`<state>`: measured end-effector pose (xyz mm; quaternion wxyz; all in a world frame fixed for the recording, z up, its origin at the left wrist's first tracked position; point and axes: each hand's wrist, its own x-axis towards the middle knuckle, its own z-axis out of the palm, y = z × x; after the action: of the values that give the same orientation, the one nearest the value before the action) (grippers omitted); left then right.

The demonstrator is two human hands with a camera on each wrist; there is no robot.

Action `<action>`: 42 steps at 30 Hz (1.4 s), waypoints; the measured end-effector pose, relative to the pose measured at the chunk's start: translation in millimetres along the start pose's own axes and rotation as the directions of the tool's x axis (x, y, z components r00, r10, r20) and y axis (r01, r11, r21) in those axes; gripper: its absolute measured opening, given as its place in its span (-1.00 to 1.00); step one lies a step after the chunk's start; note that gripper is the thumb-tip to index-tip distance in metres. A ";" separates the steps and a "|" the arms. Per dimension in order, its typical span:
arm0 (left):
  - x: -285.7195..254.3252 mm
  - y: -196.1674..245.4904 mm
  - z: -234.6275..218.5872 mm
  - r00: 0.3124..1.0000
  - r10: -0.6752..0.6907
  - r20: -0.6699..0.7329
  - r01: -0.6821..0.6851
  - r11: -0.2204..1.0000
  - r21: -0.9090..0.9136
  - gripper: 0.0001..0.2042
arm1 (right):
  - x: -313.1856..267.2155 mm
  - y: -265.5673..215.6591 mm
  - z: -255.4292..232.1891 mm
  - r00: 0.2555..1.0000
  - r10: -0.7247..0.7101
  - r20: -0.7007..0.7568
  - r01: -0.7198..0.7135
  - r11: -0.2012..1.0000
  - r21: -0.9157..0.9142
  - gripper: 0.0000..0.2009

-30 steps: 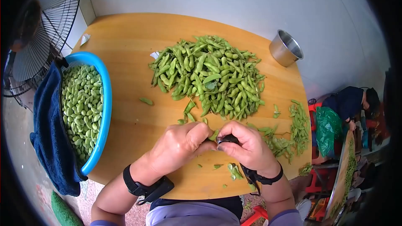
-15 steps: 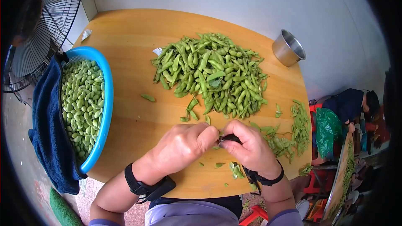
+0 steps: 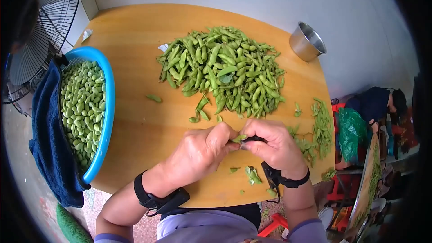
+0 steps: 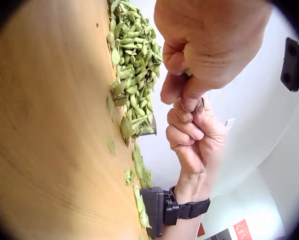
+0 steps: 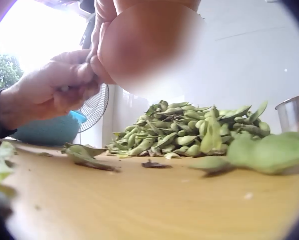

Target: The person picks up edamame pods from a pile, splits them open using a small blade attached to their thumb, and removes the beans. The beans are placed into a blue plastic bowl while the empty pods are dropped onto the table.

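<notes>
Both hands meet above the near part of the wooden table [image 3: 135,130], fingertips close together. My left hand [image 3: 194,153] pinches a green pod [image 3: 240,138] between thumb and curled fingers. The right hand [image 3: 276,146] grips a small dark object [image 3: 254,139] at the pod's end; what it is I cannot tell. In the left wrist view, the left hand [image 4: 209,45] hides most of the pod, and the right hand [image 4: 192,140] touches it from below. A heap of green pods [image 3: 225,72] lies just beyond the hands.
At the left stands a blue basket [image 3: 109,108] of shelled beans with a dark towel [image 3: 49,139] over its edge. A metal cup [image 3: 307,42] stands at the far right. Empty pods [image 3: 321,126] lie near the right edge. A fan is at far left; a person sits beyond the right edge.
The pod shows more plainly between the fingertips than half a second ago. Both hands sit slightly higher in the head view, and the right hand has shifted a little to the right.
</notes>
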<state>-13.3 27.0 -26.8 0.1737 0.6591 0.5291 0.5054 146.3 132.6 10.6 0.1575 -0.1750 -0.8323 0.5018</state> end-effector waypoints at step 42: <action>7.6 -1.8 -10.8 0.816 -0.475 0.329 0.570 0.563 -0.599 -0.94 | -5.3 -17.7 -7.4 0.999 0.008 0.054 0.001 0.984 -0.177 -0.82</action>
<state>-23.9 31.0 -19.9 0.5757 0.3944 0.4678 0.5423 151.9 128.2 29.3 0.1177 -0.1761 -0.8774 0.4305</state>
